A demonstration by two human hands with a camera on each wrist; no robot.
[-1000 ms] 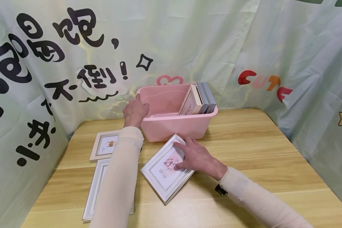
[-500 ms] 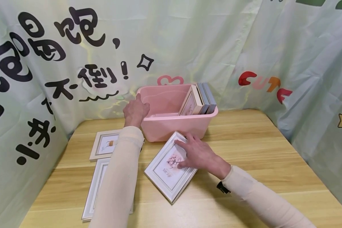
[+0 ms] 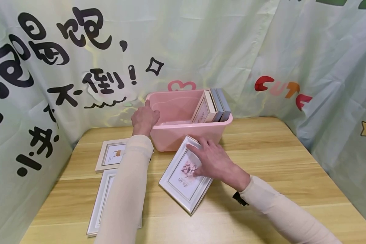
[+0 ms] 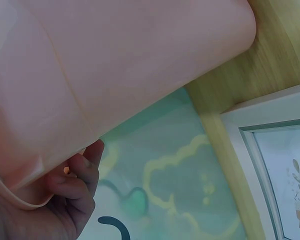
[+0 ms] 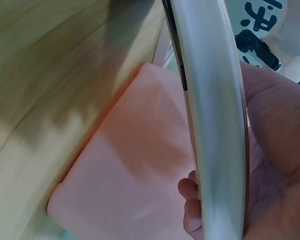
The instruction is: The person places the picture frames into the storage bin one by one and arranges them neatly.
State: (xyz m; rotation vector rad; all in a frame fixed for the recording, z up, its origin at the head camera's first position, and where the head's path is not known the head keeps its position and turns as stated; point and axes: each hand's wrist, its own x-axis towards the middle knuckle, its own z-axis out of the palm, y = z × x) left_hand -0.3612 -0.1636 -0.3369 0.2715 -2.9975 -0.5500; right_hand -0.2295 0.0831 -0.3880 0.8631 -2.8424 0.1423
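My left hand (image 3: 144,118) grips the left rim of the pink plastic bin (image 3: 183,137); in the left wrist view its curled fingers (image 4: 77,182) hook under the rim. A white picture frame (image 3: 175,179) with a pink blossom tree print is tilted in front of the bin. My right hand (image 3: 219,162) holds it by its upper right side. In the right wrist view the frame's edge (image 5: 215,120) lies between the thumb side and the fingertips (image 5: 191,215), which curl round the back. Inside the bin's right end stand a cream picture frame (image 3: 205,110) and two blue-grey frames (image 3: 225,105).
On the table's left lie a cream picture frame (image 3: 109,156) and, nearer me, a white picture frame (image 3: 98,206) partly covered by my left sleeve (image 3: 123,193). Behind the bin hangs a printed curtain (image 3: 201,44). The wooden table (image 3: 280,159) extends to the right.
The blossom-print frame has shifted right and slightly upward with my right hand, and its top edge has risen toward the bin. My left hand stays on the rim.
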